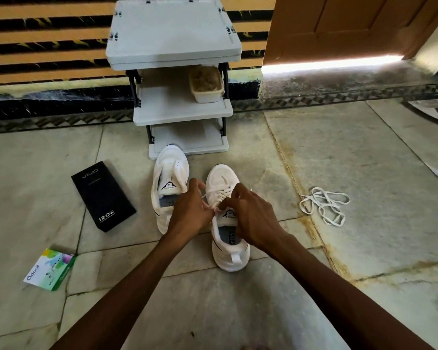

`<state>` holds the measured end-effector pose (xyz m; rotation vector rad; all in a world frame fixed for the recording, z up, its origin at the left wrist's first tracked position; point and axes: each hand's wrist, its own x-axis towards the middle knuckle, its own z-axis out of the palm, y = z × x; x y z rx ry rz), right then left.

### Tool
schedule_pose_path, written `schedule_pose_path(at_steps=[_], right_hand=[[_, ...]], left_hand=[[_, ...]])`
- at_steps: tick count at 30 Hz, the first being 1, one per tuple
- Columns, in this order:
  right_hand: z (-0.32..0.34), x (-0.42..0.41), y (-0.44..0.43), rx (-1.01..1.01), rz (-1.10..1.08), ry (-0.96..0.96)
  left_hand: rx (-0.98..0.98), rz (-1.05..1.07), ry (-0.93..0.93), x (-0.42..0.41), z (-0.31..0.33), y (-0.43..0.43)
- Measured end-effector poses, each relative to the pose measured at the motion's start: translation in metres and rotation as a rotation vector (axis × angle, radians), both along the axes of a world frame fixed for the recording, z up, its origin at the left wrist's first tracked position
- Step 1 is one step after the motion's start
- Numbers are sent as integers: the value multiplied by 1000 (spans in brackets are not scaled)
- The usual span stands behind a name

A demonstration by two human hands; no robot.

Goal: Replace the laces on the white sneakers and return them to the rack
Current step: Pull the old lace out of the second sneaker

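Both hands sit close together: the left hand (190,210) and right hand (251,213) each pinch the lace (223,193) at the tongue of the nearer sneaker (232,252), directly ahead, toe pointing away toward the rack (182,116); the unlaced sneaker (171,170) stands just left.

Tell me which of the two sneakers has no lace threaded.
The left sneaker, beside the black box: its eyelets look bare. The right sneaker carries a lace, pinched by the left hand and right hand.

White left sneaker (171,173) laceless, toe at grey rack (173,39) base, right sneaker (232,251) beside it on floor (364,160) with threaded lace (223,192), loose lace (325,203) heaped well right.
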<state>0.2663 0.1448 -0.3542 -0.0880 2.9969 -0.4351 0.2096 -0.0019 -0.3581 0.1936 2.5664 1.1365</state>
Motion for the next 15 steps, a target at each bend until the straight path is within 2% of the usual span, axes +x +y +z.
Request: schedule_pose_path(at_steps=[2,3,6,7,8,9,11,15], right_hand=[[-5,-2,4,-106,-7,37],[-9,-2,7,-217,-88,72],[-19,-3,18,-677,-549,111],[-20,-1,21,-814,-650,60],[-20,0,24,-866,-684,1],[-18,-1,25,-833,-664,-55],[-12,-3,23,-630,-519,-64],[-3,-8,7,-195,-193,163]], left_hand=[[15,32,-9,1,-4,-1],[32,52,-21,2,-6,-1],[131,117,-86,3,-9,-1],[132,121,-86,2,-11,-1],[124,114,-78,1,-11,-1],[119,108,-73,1,-11,-1],[120,98,-77,0,-11,-1],[102,55,-63,-3,-13,0]])
